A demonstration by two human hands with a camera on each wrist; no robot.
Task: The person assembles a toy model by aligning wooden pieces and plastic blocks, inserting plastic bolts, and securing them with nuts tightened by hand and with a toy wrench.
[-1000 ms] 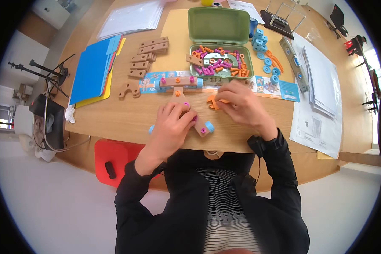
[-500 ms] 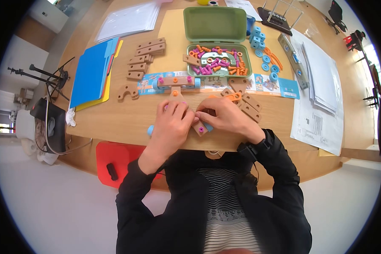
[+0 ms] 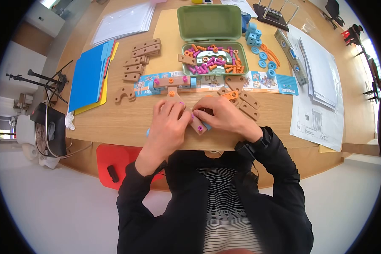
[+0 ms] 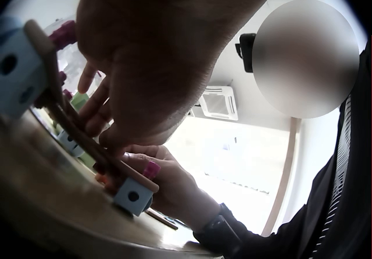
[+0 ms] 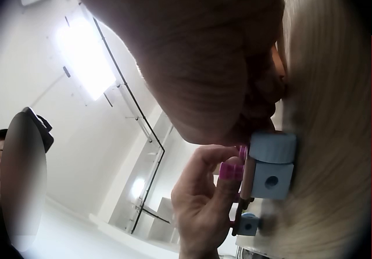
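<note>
A wooden toy frame (image 3: 197, 124) with purple bolts and blue blocks lies in front of the person, partly covered by both hands. My left hand (image 3: 167, 127) grips its slanted bar, the fingertips close by a purple bolt (image 5: 231, 172). From the other side my right hand (image 3: 224, 115) pinches the bar near the same spot, thumb and forefinger curled close to the left fingertips. What the right fingertips hold beneath is hidden. Blue blocks (image 4: 133, 196) sit under the bar ends. Just behind the right hand lies an orange wrench (image 3: 230, 95) beside flat wooden plates (image 3: 249, 111).
A green open box (image 3: 246, 63) of purple and orange bolts stands at the back. Wooden bars (image 3: 146, 45) and blue folders (image 3: 91, 72) lie left. Blue wheels (image 3: 262, 64), a spirit level (image 3: 291, 55) and papers (image 3: 321, 72) lie right. The table's front edge (image 3: 224, 149) is close.
My right hand has left the orange wrench and moved left and toward the body to the frame's bar, uncovering the wooden plates. My left hand has kept its grip.
</note>
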